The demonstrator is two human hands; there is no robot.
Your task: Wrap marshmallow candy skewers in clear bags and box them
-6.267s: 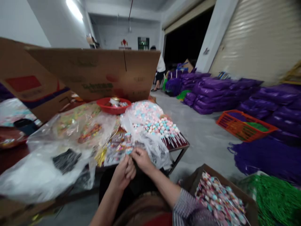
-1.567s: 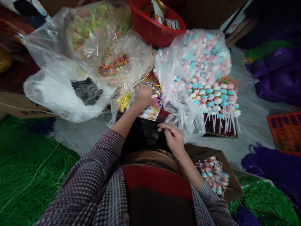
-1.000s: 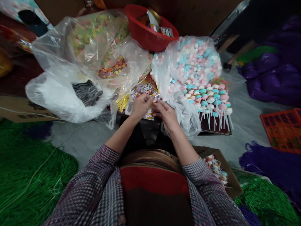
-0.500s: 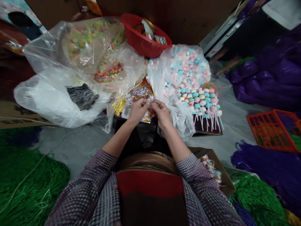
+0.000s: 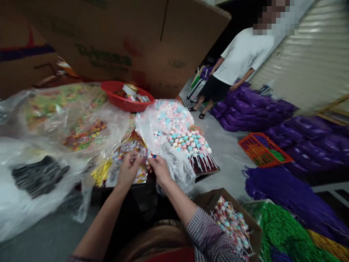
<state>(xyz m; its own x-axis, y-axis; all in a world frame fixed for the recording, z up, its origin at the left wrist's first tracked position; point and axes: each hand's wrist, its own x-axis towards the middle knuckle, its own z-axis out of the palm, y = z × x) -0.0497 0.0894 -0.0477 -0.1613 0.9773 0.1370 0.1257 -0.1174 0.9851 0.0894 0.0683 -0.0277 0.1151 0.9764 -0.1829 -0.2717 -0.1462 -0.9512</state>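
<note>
My left hand [image 5: 129, 168] is over the near edge of the table, fingers curled together; whatever lies between them is too small or too see-through to make out. Just right of it, my right hand [image 5: 160, 169] pinches a small white, blue and red piece [image 5: 151, 156] between thumb and fingers. Printed clear wrappers [image 5: 141, 174] lie under and behind the hands. A bundle of gold twist ties [image 5: 102, 172] sits left of them. Marshmallow skewers on white sticks [image 5: 192, 142] are lined up to the right, beside a crumpled clear bag [image 5: 178, 169].
Behind are a bag of ring-shaped gummies [image 5: 84, 133], a red basket [image 5: 109, 95] and a bag of marshmallows [image 5: 171, 114]. At lower right stands a carton of wrapped skewers [image 5: 231, 222]. An orange crate [image 5: 251, 151] and a person in a white shirt [image 5: 234, 58] are farther right.
The view has swung up and to the right, bringing the standing person into sight. My hands have moved slightly apart, and the coloured piece now shows in the right one.
</note>
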